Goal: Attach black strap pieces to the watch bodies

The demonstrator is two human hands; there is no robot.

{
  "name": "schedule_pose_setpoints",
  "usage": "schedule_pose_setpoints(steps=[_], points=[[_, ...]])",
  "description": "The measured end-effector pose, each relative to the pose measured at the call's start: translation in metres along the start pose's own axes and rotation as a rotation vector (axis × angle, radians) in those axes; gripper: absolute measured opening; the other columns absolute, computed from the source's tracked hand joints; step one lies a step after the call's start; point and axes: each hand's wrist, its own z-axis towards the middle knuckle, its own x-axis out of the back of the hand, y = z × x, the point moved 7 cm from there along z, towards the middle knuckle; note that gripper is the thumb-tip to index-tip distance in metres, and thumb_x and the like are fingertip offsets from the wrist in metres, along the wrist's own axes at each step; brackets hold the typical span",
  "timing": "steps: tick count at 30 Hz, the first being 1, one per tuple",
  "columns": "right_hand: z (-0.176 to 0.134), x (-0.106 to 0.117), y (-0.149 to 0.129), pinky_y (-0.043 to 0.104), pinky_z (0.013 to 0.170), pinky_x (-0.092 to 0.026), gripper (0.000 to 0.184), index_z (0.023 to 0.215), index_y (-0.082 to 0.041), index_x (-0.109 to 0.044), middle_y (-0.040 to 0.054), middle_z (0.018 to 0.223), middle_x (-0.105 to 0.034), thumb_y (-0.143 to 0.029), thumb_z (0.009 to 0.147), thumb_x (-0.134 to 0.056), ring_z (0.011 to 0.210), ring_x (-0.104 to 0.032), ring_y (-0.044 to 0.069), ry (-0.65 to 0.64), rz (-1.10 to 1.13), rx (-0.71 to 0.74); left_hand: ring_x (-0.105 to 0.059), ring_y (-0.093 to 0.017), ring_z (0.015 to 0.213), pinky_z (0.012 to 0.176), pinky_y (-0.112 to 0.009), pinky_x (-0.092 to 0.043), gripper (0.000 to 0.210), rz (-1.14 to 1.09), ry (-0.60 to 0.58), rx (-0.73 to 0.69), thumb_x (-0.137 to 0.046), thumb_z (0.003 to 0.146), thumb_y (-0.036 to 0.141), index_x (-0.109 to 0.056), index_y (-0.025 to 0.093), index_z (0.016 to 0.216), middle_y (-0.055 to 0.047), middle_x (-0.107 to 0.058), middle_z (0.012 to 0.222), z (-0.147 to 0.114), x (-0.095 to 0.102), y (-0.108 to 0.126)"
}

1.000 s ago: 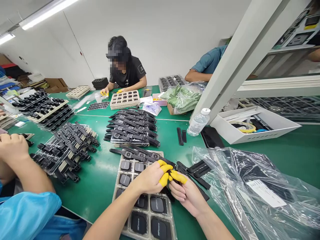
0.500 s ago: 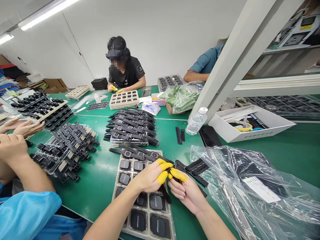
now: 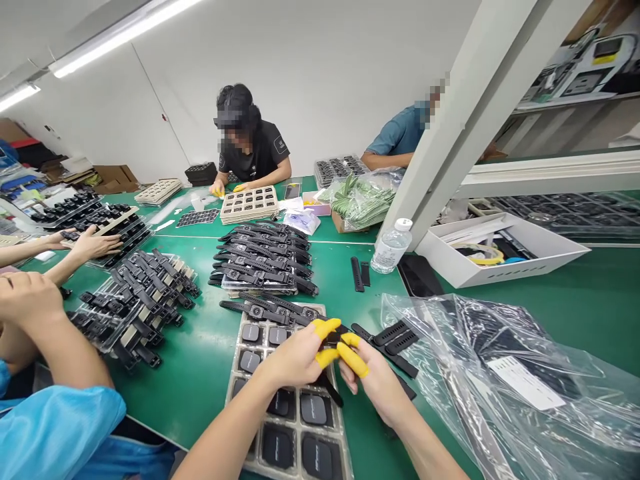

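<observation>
My left hand, with yellow finger cots on thumb and finger, pinches a black smartwatch over the right edge of a blister tray. A dark strap end hangs below it. Close against the watch's right side is my right hand, its yellow-capped fingers bent around that edge. The fingers partly hide the watch. Square black watch modules sit in the tray's pockets. Across the tray's far end lie several strapped watches. Loose black straps rest on the green table just beyond my right hand.
Stacked trays of strapped watches stand ahead, with another stack to the left. A clear plastic bag, water bottle, phone and white box are at right. A neighbour's blue sleeve is close at left; other people sit opposite.
My right fingers have shifted and parted slightly, showing more of the watch between my hands. At left, another person's hands have moved up to the stacked trays.
</observation>
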Motion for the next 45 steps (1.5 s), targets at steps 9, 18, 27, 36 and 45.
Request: schedule_pose_setpoints(steps=[9,18,27,36,45], points=[[0.002,0.018,-0.030,0.035,0.079,-0.049,0.028,0.093,-0.022,-0.067,0.0075,0.094,-0.070,-0.037,0.101,-0.046,0.084,-0.065,0.023,-0.035,-0.840,0.320,-0.070,-0.027,0.102,0.091,-0.038,-0.054,0.026,0.567,-0.150,0.137,-0.050,0.094,0.009,-0.069,0.019,0.110,-0.011,-0.074,0.105,-0.004,0.075,-0.021],[0.003,0.016,-0.014,0.031,0.062,-0.037,0.018,0.108,-0.022,-0.067,0.0060,0.080,-0.073,-0.026,0.098,-0.052,0.074,-0.068,0.026,0.083,-1.327,0.138,-0.066,-0.023,0.095,0.086,-0.035,-0.048,0.026,0.603,-0.320,0.099,-0.045,0.098,0.009,-0.068,0.018,0.107,-0.008,-0.067,0.104,-0.002,0.047,-0.053],[-0.011,0.059,-0.048,0.033,0.066,-0.040,0.017,0.106,-0.020,-0.066,0.0099,0.104,-0.070,-0.030,0.100,-0.054,0.090,-0.067,0.025,0.350,-1.315,0.195,-0.055,-0.031,0.102,0.087,-0.044,-0.046,0.024,0.807,0.016,0.128,-0.046,0.105,0.027,-0.066,0.015,0.101,-0.016,-0.065,0.109,-0.031,0.041,-0.049],[-0.024,0.095,-0.040,0.033,0.067,-0.038,0.012,0.105,-0.020,-0.061,0.0094,0.112,-0.068,-0.028,0.096,-0.060,0.097,-0.066,0.026,0.301,-1.407,-0.208,-0.058,-0.034,0.102,0.079,-0.045,-0.046,0.024,0.945,-0.218,0.236,-0.049,0.100,0.020,-0.071,0.011,0.102,-0.017,-0.067,0.105,-0.048,0.031,-0.044],[-0.016,0.126,-0.020,0.031,0.066,-0.039,0.014,0.096,-0.020,-0.055,0.0117,0.111,-0.066,-0.027,0.090,-0.066,0.087,-0.066,0.023,0.275,-1.387,-0.289,-0.062,-0.035,0.103,0.081,-0.045,-0.050,0.024,0.973,-0.282,0.350,-0.048,0.101,0.021,-0.069,0.010,0.100,-0.018,-0.068,0.103,-0.036,0.030,-0.045]])
